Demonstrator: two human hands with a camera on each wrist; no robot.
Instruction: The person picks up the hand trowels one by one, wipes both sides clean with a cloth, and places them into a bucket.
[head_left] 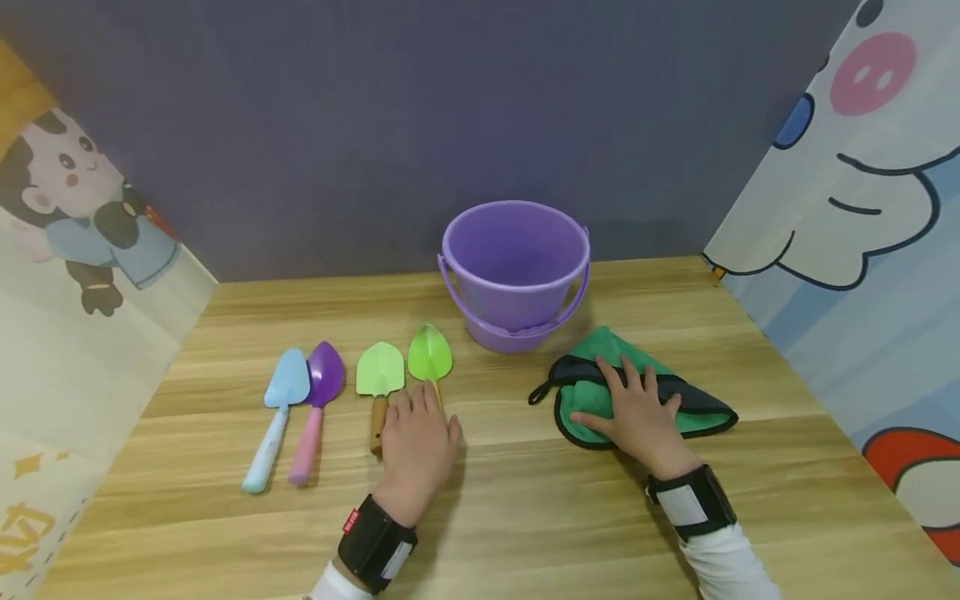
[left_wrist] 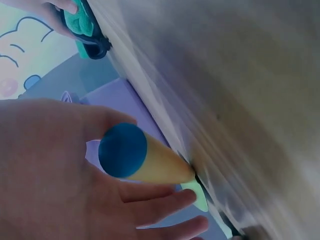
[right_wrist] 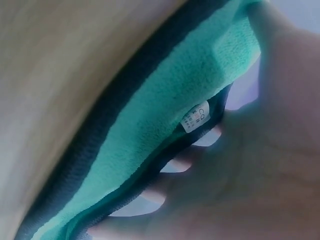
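Green cloth (head_left: 645, 392) at centre right lies under the flat, spread right hand (head_left: 637, 414). The left hand (head_left: 416, 446), lower centre, curls its fingers (left_wrist: 165, 207) around the yellow-handled trowel (head_left: 431, 357).

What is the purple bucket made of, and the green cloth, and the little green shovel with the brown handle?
The purple bucket looks like smooth moulded plastic with a soft sheen. The green cloth seems a fuzzy microfibre with a dark stitched edge and a small tag. The little green shovel has a glossy blade, painted metal or plastic, hard to tell; its brown handle looks like wood.
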